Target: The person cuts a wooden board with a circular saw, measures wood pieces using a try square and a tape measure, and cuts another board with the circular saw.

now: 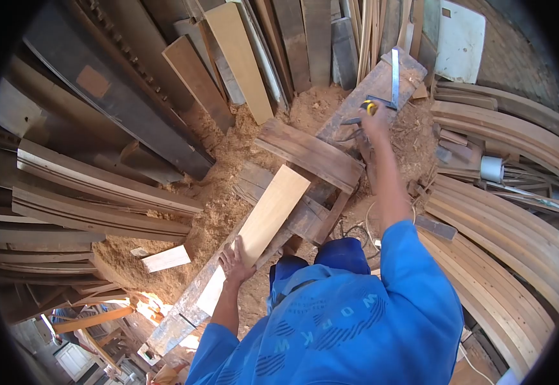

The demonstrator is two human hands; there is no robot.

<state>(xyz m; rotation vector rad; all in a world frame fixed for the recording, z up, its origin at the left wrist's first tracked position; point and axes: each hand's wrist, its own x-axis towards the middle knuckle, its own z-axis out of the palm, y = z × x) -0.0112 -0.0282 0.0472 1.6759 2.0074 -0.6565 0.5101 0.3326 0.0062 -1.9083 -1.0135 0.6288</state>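
Observation:
My left hand (235, 262) lies across a pale wooden board (274, 208), its fingers over the far edge, and grips it. The board rests at a slant on a rough wooden bench (250, 183). My right arm reaches far forward. My right hand (375, 122) is closed around a small yellow-and-black tool (370, 107), whose exact kind I cannot make out. Just past that hand, a square with a metal blade (395, 74) lies on the bench's far end. A dark pointed piece (351, 120) shows beside the hand.
A thick brown plank (311, 154) lies crosswise on the bench. Sawdust (221, 173) and a short offcut (166, 258) cover the floor. Tall boards (241, 61) lean at the back. Curved timbers are stacked at left (99, 212) and right (497, 247). A cable (368, 221) lies near my legs.

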